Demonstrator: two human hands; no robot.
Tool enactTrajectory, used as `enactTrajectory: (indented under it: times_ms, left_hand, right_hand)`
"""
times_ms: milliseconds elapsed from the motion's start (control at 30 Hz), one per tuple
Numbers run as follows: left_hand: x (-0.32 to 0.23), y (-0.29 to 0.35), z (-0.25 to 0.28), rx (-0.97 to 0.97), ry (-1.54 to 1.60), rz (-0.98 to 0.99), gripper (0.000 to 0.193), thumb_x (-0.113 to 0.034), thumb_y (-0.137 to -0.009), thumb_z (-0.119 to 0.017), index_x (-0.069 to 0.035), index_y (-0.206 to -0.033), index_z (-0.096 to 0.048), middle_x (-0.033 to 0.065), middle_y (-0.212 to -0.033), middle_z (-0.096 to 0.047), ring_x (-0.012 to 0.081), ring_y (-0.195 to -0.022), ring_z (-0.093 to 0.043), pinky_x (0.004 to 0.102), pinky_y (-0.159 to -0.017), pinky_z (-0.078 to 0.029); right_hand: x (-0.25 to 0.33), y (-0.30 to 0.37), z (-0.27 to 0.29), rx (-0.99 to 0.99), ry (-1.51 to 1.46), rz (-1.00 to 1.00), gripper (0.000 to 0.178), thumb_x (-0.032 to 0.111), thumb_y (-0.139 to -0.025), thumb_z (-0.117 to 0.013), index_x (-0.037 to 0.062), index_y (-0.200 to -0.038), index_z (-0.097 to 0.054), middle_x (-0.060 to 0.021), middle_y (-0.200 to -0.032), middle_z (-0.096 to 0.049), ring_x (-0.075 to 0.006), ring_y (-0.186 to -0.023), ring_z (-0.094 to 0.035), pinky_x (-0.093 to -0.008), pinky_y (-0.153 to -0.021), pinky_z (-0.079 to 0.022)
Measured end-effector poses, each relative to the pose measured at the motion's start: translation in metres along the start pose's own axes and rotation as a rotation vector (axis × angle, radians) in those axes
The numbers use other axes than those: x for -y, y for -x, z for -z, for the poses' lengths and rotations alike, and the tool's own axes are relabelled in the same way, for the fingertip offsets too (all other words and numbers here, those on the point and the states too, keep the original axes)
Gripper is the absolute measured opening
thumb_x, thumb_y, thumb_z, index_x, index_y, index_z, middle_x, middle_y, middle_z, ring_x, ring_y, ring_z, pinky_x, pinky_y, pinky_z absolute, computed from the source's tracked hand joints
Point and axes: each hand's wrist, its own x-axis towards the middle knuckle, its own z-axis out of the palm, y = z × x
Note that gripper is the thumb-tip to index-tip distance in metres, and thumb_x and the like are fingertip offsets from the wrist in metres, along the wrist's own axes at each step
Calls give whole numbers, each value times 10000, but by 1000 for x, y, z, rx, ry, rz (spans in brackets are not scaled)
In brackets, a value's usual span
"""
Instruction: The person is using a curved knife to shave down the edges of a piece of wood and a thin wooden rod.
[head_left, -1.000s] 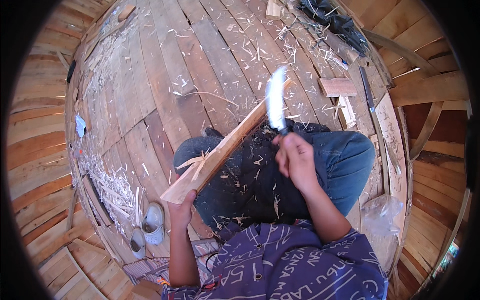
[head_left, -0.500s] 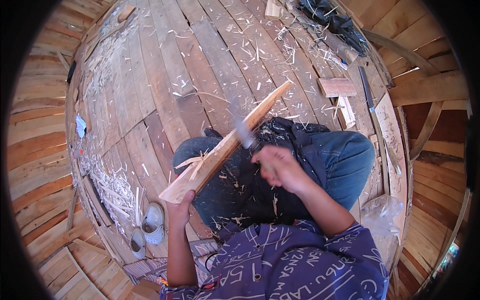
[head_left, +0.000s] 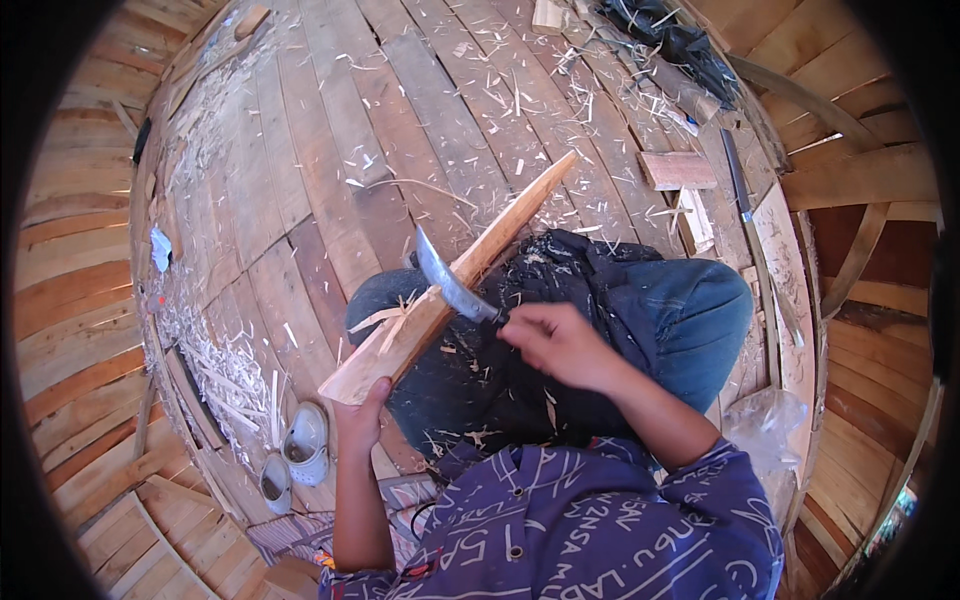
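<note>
A long, tapered piece of wood (head_left: 428, 305) slants across my lap, its narrow tip pointing away to the right. My left hand (head_left: 361, 408) grips its thick near end from beneath, thumb along the side. In my right hand (head_left: 560, 343) is the dark handle of a curved knife (head_left: 452, 287). The grey blade lies across the middle of the wood, its tip out past the left edge. Curled slivers (head_left: 385, 314) stick up from the wood between the blade and my left hand. My right fingers are slightly blurred around the handle.
Shavings litter the plank floor (head_left: 300, 130), heaped at the left (head_left: 225, 375). Pale clogs (head_left: 305, 445) stand beside my left forearm. To the right are a wood block (head_left: 678, 171), a long blade-like tool (head_left: 735, 175) and a clear plastic bag (head_left: 765, 425). Black plastic (head_left: 685, 50) lies far right.
The knife has moved down along the wood toward my left hand, and its blurred blade is now clear. The wood's far tip has shifted slightly. My left hand stays in place.
</note>
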Motion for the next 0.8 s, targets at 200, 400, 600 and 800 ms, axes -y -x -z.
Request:
enactTrajectory:
  times_ms: [200, 400, 600, 800]
  left_hand:
    - [1, 2, -3, -2, 19, -35, 707, -93, -813, -715, 65, -1382, -326, 142, -1238, -545, 184, -1094, -550, 290, -948, -424]
    - [1, 0, -2, 9, 3, -14, 717, -93, -811, -717, 66, -1387, -322, 139, -1237, -550, 184, -1090, -552, 295, -950, -422]
    - [-1, 2, -2, 13, -12, -2, 719, -73, -817, -705, 63, -1400, -307, 133, -1241, -553, 178, -1093, -548, 291, -948, -419]
    - [-10, 3, -4, 2, -32, 7, 729, -86, -814, -713, 64, -1400, -306, 133, -1232, -558, 175, -1084, -552, 290, -930, -431]
  right_hand:
    - [10, 3, -6, 123, -21, -234, 215, 256, -939, -578, 46, -970, -614, 29, -599, -481, -30, -508, -440, -211, -445, -363]
    - [0, -12, 3, 30, 196, 149, 245, 245, -987, -478, 39, -965, -608, 26, -546, -460, -24, -444, -410, -186, -382, -298]
    - [6, -10, 8, -104, -126, 25, 230, 242, -973, -512, 28, -980, -599, 20, -572, -475, -32, -450, -410, -187, -409, -318]
    - [11, -7, 15, -158, -129, 109, 284, 287, -979, -501, 19, -997, -592, 24, -571, -458, -33, -460, -406, -184, -411, -322]
